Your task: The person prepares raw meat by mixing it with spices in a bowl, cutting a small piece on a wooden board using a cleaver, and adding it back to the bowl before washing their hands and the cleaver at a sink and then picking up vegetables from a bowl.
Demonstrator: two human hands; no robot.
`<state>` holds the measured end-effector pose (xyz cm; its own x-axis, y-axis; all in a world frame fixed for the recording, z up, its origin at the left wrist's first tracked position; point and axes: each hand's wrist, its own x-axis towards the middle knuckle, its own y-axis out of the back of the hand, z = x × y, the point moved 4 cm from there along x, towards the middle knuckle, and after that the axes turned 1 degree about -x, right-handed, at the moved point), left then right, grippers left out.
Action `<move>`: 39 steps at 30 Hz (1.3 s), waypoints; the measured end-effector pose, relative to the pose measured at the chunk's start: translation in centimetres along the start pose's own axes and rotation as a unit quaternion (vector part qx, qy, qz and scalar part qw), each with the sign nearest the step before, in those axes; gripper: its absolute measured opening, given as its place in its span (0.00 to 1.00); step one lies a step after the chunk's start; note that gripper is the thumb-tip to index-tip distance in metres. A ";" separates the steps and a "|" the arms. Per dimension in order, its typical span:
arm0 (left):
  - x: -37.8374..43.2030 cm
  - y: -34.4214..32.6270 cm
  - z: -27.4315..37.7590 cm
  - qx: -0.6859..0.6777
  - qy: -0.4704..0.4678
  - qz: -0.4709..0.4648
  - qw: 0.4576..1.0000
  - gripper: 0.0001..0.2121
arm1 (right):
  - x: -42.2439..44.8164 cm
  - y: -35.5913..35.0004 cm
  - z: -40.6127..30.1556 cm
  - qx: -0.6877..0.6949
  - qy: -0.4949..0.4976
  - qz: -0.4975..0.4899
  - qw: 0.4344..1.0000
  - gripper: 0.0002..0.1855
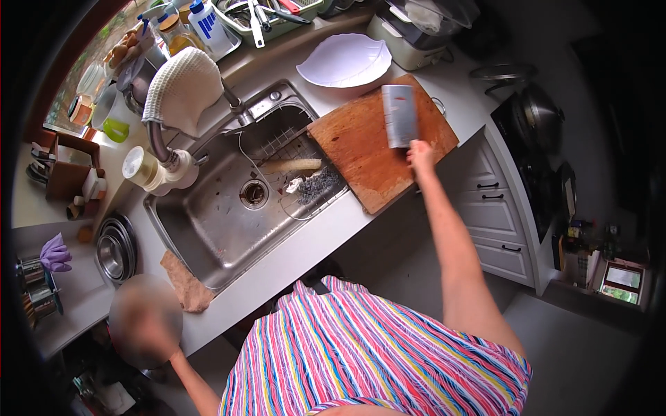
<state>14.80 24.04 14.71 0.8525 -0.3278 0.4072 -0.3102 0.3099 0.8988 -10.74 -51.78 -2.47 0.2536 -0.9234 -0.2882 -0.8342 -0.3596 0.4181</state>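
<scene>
My right hand (420,155) grips the handle of a cleaver (399,117). Its broad metal blade, marked with a small reddish spot, is over a worn wooden cutting board (359,151). That board lies on the counter and reaches over the sink's right edge. Low on the left, my left hand (162,340) is by the counter's front edge, mostly inside a blurred patch, so what it holds or touches is hidden. Close to it, a brown cloth (184,283) drapes over the sink corner. Behind the board sits a white leaf-shaped dish (344,60).
Inside the steel sink (208,229) are a wire rack (283,132), a pale long piece (294,165) and a dark mesh scrubber (317,184). A cloth-covered faucet (182,83) stands behind. Nested metal bowls (113,252) lean at left; a utensil basket (265,15) is at the back.
</scene>
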 end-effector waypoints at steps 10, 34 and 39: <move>-4.4 0.2 -1.2 -0.005 0.142 -0.024 0.990 0.08 | 9.8 6.7 3.4 -0.071 -0.029 0.079 0.994 0.15; -0.6 -6.5 3.2 -0.215 0.192 -0.126 0.949 0.10 | 4.2 16.6 6.5 -0.093 -0.051 0.070 0.992 0.12; 1.2 -8.0 4.7 -0.196 0.128 -0.161 0.959 0.11 | 4.1 16.7 8.6 -0.084 -0.051 0.069 0.993 0.13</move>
<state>16.37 16.95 8.77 0.9686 -0.2479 0.0204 0.1254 0.5575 0.8206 -27.83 -60.46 -4.04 0.0841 -0.9499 -0.3010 -0.7619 -0.2560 0.5950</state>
